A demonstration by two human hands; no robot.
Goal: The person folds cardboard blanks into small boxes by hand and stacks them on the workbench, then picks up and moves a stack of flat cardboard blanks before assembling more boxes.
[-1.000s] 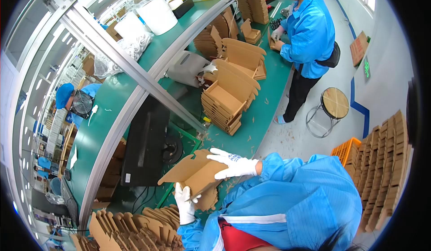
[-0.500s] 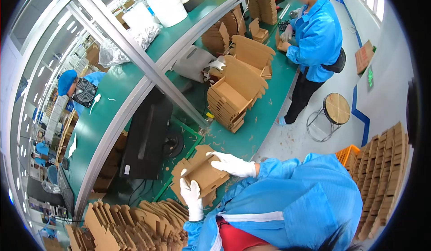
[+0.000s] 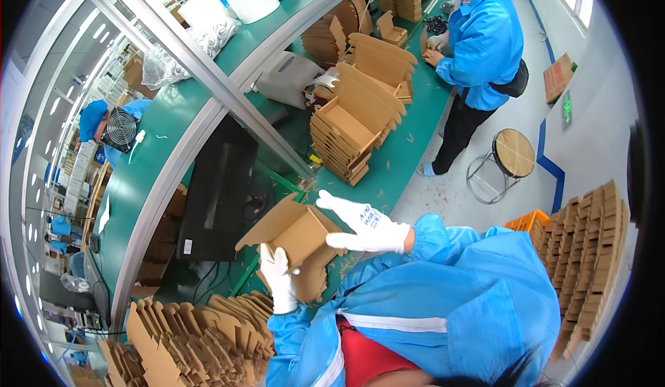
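Observation:
A brown cardboard box [image 3: 301,236] with raised side walls and an upright lid flap stands tilted between my gloved hands. My left hand [image 3: 278,276] grips its near left edge, fingers bent against the cardboard. On the other side my right hand [image 3: 367,227] is spread, its fingers stretched out beside the box's right wall. Under the box lies a flat cardboard piece [image 3: 310,276] on the green bench [image 3: 398,196]. Folded open boxes [image 3: 343,134] stand stacked further along the bench.
A black monitor [image 3: 218,200] stands behind a metal post [image 3: 256,127]. Flat cardboard blanks [image 3: 187,338] are heaped at the lower left. A co-worker in blue [image 3: 485,40] handles cardboard at the far bench. At the right are a stool [image 3: 513,153] and stacked cardboard [image 3: 582,262].
The cardboard has gone from a flatter shape to a box with standing walls and a raised flap. My right hand has opened and spread its fingers. The view has shifted slightly.

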